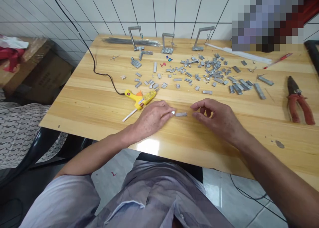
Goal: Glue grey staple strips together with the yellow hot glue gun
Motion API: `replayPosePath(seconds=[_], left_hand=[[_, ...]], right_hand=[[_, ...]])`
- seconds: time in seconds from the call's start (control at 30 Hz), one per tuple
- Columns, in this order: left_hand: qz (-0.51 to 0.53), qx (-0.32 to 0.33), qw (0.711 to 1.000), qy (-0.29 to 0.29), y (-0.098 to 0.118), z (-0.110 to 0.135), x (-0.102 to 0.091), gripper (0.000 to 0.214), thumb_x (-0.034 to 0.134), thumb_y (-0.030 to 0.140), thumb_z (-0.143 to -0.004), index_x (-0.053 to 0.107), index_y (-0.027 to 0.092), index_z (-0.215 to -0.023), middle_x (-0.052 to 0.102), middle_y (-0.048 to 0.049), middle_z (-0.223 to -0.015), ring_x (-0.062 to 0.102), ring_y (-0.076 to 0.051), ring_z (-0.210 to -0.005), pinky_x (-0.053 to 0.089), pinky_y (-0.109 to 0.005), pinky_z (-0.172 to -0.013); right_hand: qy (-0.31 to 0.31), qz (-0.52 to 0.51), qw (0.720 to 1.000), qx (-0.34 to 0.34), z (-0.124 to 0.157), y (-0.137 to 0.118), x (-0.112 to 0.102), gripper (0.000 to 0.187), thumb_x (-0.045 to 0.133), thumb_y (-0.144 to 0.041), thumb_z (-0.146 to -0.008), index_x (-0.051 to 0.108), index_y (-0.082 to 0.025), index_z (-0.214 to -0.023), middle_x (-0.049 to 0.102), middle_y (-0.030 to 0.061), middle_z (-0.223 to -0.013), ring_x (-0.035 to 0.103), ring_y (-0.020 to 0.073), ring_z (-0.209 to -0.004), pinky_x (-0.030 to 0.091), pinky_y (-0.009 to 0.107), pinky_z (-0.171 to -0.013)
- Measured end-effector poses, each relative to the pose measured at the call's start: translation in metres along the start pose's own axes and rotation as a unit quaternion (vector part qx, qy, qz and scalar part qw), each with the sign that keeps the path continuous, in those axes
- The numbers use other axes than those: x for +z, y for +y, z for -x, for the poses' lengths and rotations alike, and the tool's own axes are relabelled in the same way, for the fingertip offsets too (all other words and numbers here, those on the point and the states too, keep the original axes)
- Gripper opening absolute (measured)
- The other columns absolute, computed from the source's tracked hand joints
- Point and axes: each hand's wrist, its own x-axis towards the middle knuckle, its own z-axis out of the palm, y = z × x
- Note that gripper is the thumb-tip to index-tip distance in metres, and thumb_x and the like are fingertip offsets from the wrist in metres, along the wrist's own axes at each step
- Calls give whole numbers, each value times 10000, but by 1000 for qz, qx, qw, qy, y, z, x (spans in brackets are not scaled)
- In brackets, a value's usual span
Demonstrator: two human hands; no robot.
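My left hand (153, 116) rests on the wooden table (99, 112) with fingers pinched on a small silver staple piece (173, 113). A short staple strip (181, 114) lies flat on the table just right of it, between both hands. My right hand (215, 116) rests on the table with fingers curled and pinched together; whether anything is in them is hidden. A yellow glue gun (141, 98) lies just behind my left hand, its cord running to the back left.
Several loose staple strips (209, 73) are scattered across the table's middle and right. Three small staple-built frames (167, 43) stand at the back beside a bundle of thin wires (129, 41). Red-handled pliers (297, 103) lie far right, and a red pen (277, 60). Cardboard boxes (32, 68) stand left.
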Motion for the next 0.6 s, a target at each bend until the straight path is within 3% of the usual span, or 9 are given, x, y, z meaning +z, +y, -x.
replayPosePath(seconds=[0.2, 0.37, 0.6], left_hand=[[-59, -27, 996, -63, -2, 4, 4, 227, 589, 256, -1058, 789, 190, -1140, 765, -90, -1031, 712, -227, -972, 582, -372, -891], [-75, -19, 996, -44, -5, 7, 5, 301, 682, 283, -1004, 706, 159, -1277, 729, -110, -1096, 693, -250, -1043, 577, -387, -919], [-24, -29, 999, -32, -5, 2, 6, 56, 659, 216, -999, 699, 176, -999, 697, -34, -897, 640, -174, -845, 497, -303, -774]], right_hand=[[-53, 122, 990, -55, -4, 11, 6, 166, 654, -246, -912, 721, -230, -1063, 750, 66, -1020, 686, 209, -816, 522, 351, -718], [-40, 128, 985, -105, -7, 21, 22, 205, 646, -230, -920, 718, -206, -1111, 744, 93, -1042, 697, 233, -873, 543, 369, -768], [6, 158, 976, -153, -5, 23, 40, 165, 624, -223, -968, 740, -209, -1085, 737, 105, -1006, 671, 250, -912, 523, 376, -776]])
